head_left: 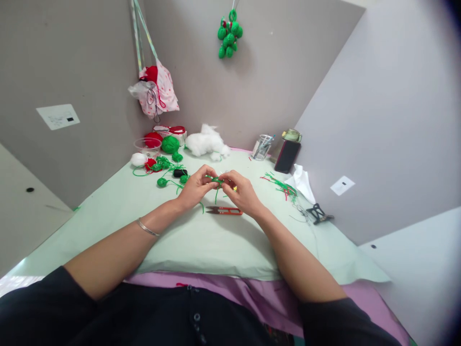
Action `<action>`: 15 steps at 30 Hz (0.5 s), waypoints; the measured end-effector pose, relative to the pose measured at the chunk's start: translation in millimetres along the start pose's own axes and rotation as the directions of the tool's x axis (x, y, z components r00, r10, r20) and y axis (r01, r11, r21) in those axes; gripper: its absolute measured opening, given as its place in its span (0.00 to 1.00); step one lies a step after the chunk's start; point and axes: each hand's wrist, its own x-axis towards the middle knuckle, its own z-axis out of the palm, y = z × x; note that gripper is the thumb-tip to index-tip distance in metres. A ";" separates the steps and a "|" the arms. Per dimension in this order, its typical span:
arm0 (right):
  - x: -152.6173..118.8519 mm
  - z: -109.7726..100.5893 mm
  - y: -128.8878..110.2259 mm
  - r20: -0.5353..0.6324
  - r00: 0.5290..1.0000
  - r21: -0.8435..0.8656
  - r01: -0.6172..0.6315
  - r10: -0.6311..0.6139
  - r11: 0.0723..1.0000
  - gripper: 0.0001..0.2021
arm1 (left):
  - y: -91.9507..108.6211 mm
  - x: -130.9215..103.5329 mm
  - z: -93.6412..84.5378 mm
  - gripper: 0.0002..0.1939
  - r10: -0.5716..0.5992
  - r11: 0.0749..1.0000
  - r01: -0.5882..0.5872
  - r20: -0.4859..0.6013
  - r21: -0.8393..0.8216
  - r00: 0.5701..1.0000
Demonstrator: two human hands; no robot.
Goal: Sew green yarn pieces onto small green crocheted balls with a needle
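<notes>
My left hand (197,185) and my right hand (240,190) meet over the middle of the table, fingertips nearly touching. Between them they pinch a small piece of green yarn work (217,181), mostly hidden by the fingers, with loose green ends hanging below it. Just under the hands lies a pair of orange-handled thread snips (226,210), blades pointing left. A small green yarn ball (162,182) and a black object (180,173) rest left of my left hand. Something small and yellow shows beside the right fingers.
Green and red yarn balls (170,144) and a clear plastic tub (147,147) stand back left, beside white stuffing (207,141). At right are yarn scraps (283,186), a pen cup (262,147), a propped phone (287,156) and a black clip (319,214). A bag (162,93) hangs on the wall.
</notes>
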 end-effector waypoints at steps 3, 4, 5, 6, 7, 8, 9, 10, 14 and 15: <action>-0.4 1.0 -0.7 0.004 1.000 0.062 -0.020 0.020 0.998 0.08 | 5.4 0.3 0.3 0.10 0.014 0.999 -0.014 -0.023 0.034 1.000; -0.5 1.2 -0.8 0.009 1.000 0.079 -0.027 0.026 0.997 0.08 | 6.6 0.4 0.3 0.10 0.010 0.999 -0.009 -0.022 0.046 1.000; -0.6 1.2 -1.0 0.011 0.999 0.094 -0.033 0.032 0.995 0.07 | 7.6 0.4 0.3 0.09 0.003 0.998 -0.002 -0.018 0.055 1.000; -0.7 1.0 -1.4 0.009 0.999 0.108 -0.038 0.037 0.993 0.06 | 8.4 0.3 0.3 0.09 -0.005 0.998 0.006 -0.014 0.061 1.000; -0.6 0.7 -1.9 0.002 0.999 0.121 -0.044 0.044 0.992 0.06 | 9.1 0.1 0.5 0.08 -0.014 0.998 0.015 -0.012 0.065 1.000; -0.5 0.1 -2.5 -0.005 0.999 0.129 -0.052 0.053 0.990 0.06 | 9.8 -0.2 0.8 0.08 -0.024 0.997 0.025 -0.013 0.068 1.000; -0.3 -0.5 -3.1 -0.014 0.998 0.133 -0.063 0.065 0.989 0.05 | 10.7 -0.6 1.2 0.09 -0.031 0.997 0.033 -0.018 0.069 0.999; 0.0 -1.1 -3.6 -0.021 0.997 0.132 -0.075 0.079 0.988 0.05 | 11.5 -1.0 1.6 0.09 -0.037 0.997 0.039 -0.025 0.070 0.999; 0.7 -1.6 -2.3 -0.031 0.993 0.090 -0.107 0.110 0.990 0.06 | 13.4 -2.0 2.6 0.10 -0.033 0.995 0.037 -0.041 0.094 0.999; 0.7 -1.2 -1.3 -0.032 0.994 0.077 -0.105 0.107 0.991 0.07 | 13.0 -1.9 2.4 0.11 -0.031 0.995 0.035 -0.041 0.092 0.999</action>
